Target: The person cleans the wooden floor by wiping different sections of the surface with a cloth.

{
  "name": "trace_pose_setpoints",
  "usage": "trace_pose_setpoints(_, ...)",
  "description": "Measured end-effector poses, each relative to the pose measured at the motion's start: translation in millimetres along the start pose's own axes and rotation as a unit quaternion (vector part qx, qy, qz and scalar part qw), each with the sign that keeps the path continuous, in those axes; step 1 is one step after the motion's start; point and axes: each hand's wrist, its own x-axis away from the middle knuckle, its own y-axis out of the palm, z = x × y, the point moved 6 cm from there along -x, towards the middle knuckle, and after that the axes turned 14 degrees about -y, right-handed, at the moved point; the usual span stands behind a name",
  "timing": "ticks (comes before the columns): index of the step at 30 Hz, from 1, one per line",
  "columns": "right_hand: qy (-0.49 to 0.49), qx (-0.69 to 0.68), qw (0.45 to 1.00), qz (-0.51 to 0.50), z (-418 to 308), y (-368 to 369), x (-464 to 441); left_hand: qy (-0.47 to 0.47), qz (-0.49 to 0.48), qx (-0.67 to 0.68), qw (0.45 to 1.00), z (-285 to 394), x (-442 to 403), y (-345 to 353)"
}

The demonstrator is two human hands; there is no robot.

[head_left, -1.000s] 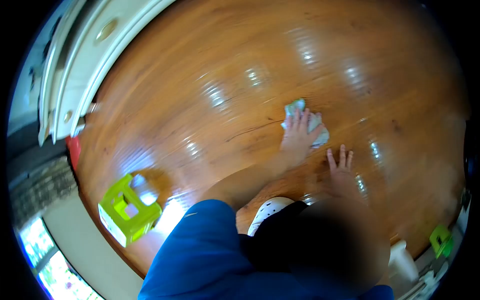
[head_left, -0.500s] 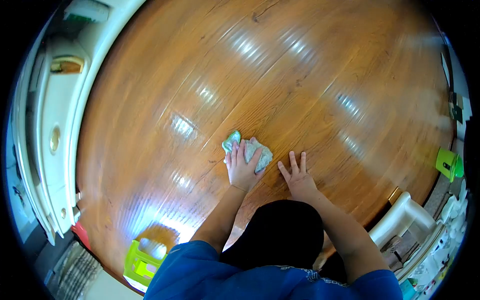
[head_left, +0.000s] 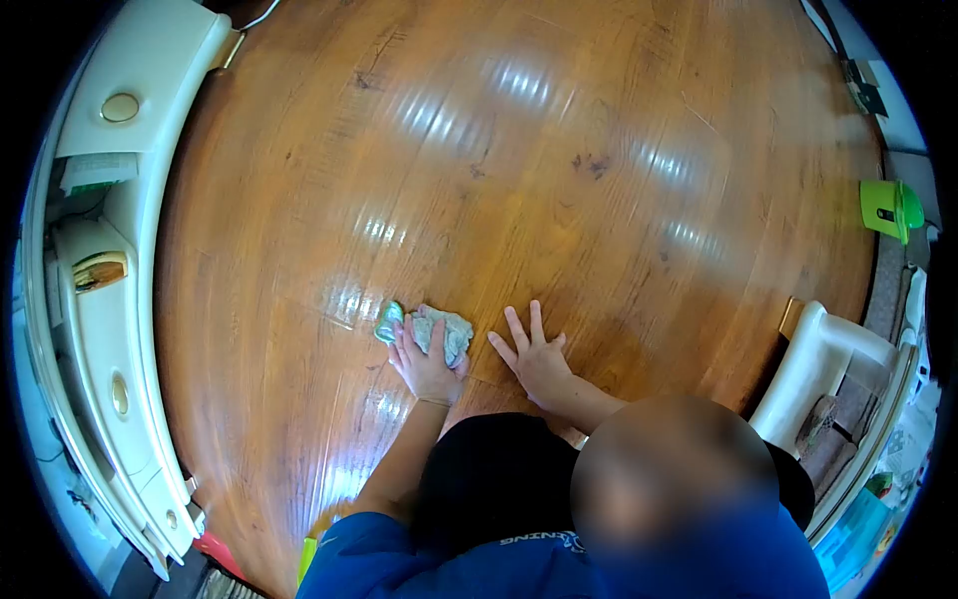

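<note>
While the left hand [head_left: 427,374] lies on a grey cloth [head_left: 455,331], the right hand [head_left: 540,367] spreads beside it

As both arms reach forward from a blue top [head_left: 349,547], the hands come down next to each other on a glossy wooden floor [head_left: 619,250], near but apart. The cloth is on the floor under the left hand, bunched into soft folds, most of it showing beyond and to the right of the fingers. A green-and-white crumpled piece [head_left: 388,320] sits at the left edge of those fingers; whether it belongs to the cloth cannot be told. The left hand's fingers are stretched out and slightly parted over the cloth, and whether they pinch a fold underneath cannot be made out.

The right hand holds nothing that shows. Its fingers fan wide, palm down, with bare boards between its fingertips and the cloth.

Below the hands is a black garment [head_left: 489,489]. Along the left side stands a white drawer unit [head_left: 143,185] with oval knobs, and near its lower end a red item [head_left: 218,552] lies by the floor's edge. To the right, a bright green container [head_left: 882,208] stands past the boards, with a pale piece of furniture [head_left: 793,384] nearer the person. Patches of light shine on the floor.
</note>
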Motion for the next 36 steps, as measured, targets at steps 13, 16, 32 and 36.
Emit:
trace_pose_setpoints(13,-0.146,-0.283,0.867,0.382,-29,-78,-18,-0.042,0.056,0.026,0.997,6,2,-3)
trace_pose_setpoints(16,-0.154,-0.246,0.887,0.359,-32,-69,-27,-0.020,-0.106,0.284,0.953,27,6,-18)
trace_pose_setpoints(32,-0.123,-0.063,0.912,0.385,-55,17,20,0.010,-0.009,0.160,0.987,-2,-18,-50)
trace_pose_setpoints(36,-0.247,-0.120,0.901,0.334,-16,66,79,0.067,-0.052,0.055,0.995,25,-45,-27)
